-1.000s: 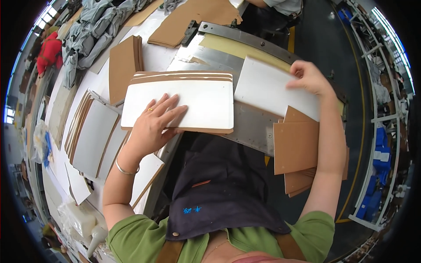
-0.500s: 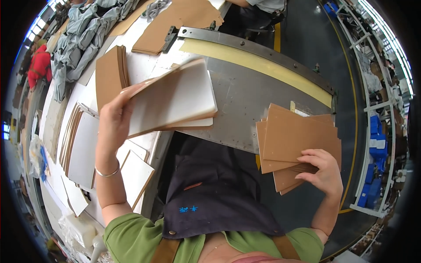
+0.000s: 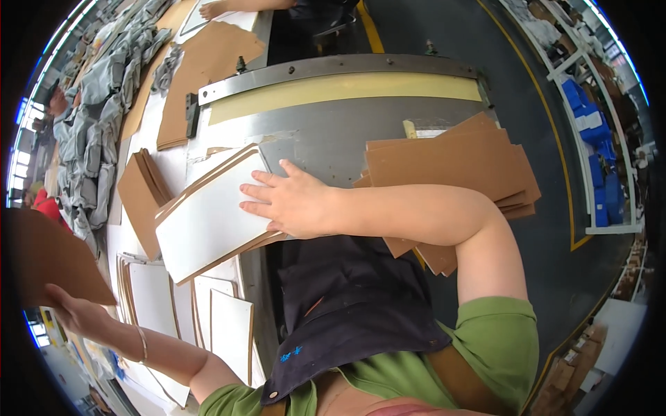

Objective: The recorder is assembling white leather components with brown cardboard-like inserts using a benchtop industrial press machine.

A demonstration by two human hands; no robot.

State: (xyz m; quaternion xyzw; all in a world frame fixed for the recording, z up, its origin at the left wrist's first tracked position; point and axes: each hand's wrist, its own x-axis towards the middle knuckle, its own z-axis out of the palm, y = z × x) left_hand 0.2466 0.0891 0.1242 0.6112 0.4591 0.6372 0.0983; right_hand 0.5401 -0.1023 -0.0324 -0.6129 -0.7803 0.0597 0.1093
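Note:
My left hand (image 3: 78, 313) is out at the far left, gripping the lower edge of a brown cardboard sheet (image 3: 52, 258), which is partly cut off by the dark rim of the view. My right hand (image 3: 295, 202) reaches across to the left and lies with spread fingers on a stack of white-faced cardboard sheets (image 3: 208, 218). Brown layers show along the edges of that stack. Under and behind my right forearm, a fanned pile of brown cardboard sheets (image 3: 444, 163) rests on the right part of a grey metal plate (image 3: 316, 149).
A metal bar (image 3: 333, 66) with a yellow strip crosses the plate's far side. More brown sheets (image 3: 142, 201) and white-faced sheets (image 3: 149, 291) stand on the white table at left. Grey cloth (image 3: 90, 132) is heaped beyond. Another person's hand (image 3: 214, 9) shows at the far edge.
My left hand has swung outward to the far left with a brown sheet. My right hand has left the brown pile and come across onto the white-faced stack. The view has shifted.

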